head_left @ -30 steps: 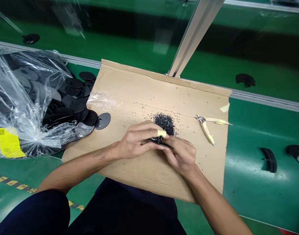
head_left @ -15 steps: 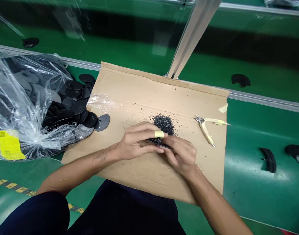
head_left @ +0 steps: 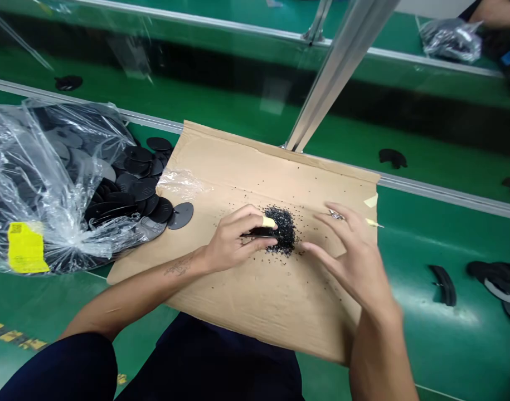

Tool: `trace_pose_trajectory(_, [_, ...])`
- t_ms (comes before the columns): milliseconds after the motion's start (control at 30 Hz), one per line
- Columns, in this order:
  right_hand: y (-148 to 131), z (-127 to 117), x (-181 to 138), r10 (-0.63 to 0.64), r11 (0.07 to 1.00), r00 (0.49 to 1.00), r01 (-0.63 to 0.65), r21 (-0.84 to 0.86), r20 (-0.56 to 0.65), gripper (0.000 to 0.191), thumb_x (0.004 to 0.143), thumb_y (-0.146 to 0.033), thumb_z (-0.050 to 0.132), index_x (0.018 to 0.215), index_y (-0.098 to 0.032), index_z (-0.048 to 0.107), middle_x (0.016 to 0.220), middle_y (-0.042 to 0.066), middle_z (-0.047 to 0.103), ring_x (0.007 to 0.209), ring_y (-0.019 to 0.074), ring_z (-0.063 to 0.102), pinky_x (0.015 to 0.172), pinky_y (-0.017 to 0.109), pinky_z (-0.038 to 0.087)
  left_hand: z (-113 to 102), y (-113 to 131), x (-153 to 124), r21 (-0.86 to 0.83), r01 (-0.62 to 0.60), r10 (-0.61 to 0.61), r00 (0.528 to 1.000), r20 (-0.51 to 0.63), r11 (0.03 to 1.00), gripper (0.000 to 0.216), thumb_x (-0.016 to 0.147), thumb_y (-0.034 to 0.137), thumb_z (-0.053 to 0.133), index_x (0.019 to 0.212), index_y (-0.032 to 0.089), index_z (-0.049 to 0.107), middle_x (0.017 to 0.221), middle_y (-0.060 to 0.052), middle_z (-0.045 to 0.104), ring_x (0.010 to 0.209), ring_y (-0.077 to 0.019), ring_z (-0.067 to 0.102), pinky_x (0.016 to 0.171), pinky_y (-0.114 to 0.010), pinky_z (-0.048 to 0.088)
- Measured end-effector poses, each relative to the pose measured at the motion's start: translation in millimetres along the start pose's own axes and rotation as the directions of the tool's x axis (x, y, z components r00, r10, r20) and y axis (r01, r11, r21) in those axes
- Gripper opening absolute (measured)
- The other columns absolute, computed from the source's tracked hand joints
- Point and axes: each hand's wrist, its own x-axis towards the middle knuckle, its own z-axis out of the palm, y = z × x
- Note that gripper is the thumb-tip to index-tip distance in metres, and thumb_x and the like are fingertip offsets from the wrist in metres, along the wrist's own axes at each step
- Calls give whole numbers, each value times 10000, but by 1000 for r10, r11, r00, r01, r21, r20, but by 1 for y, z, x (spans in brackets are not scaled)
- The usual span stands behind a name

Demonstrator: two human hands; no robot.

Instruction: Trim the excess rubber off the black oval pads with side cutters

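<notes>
My left hand (head_left: 238, 236) pinches a thin black disc (head_left: 257, 233), seen nearly edge-on, between thumb and fingers; yellow tape wraps one fingertip. Just beyond it a heap of tiny black bits (head_left: 285, 225) lies on the cardboard sheet (head_left: 238, 312), with loose bits scattered around. My right hand (head_left: 349, 250) is apart from the disc, fingers spread, holding nothing. It hovers over the nippers (head_left: 335, 215), whose yellow-taped handles it mostly hides.
At the left, a clear plastic bag (head_left: 62, 184) with a yellow label spills black discs (head_left: 142, 189) onto the cardboard's edge. A metal post (head_left: 317, 89) rises at the back. Curved black parts (head_left: 445, 285) lie on the green surface at right. Another person's arm (head_left: 499, 14) shows top right.
My right hand has let go of the black disc, moved right to above the nippers and spread its fingers. My left hand still holds the disc. The view has shifted slightly.
</notes>
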Motion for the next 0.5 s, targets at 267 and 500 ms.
trace_pose_trajectory(267, [57, -22, -42, 352, 854, 932, -281, -438, 88, 569, 982, -592, 484, 1344, -179, 636, 1185, 220, 665, 1036, 409, 645, 837, 556, 543, 2, -9, -1, 181, 6, -3, 1000, -17, 983, 198, 946, 175, 598, 1137, 125, 600, 939, -61, 636, 836, -160, 615, 733, -280, 554])
trace_pose_trajectory(500, [60, -20, -22, 405, 844, 908, -324, -427, 112, 548, 943, -571, 525, 1324, -193, 635, 1317, 212, 604, 1202, 410, 580, 946, 532, 508, 2, -11, -3, 130, 12, -6, 999, -46, 991, 164, 956, 237, 645, 1093, 148, 653, 973, -73, 707, 897, -172, 662, 789, -298, 558])
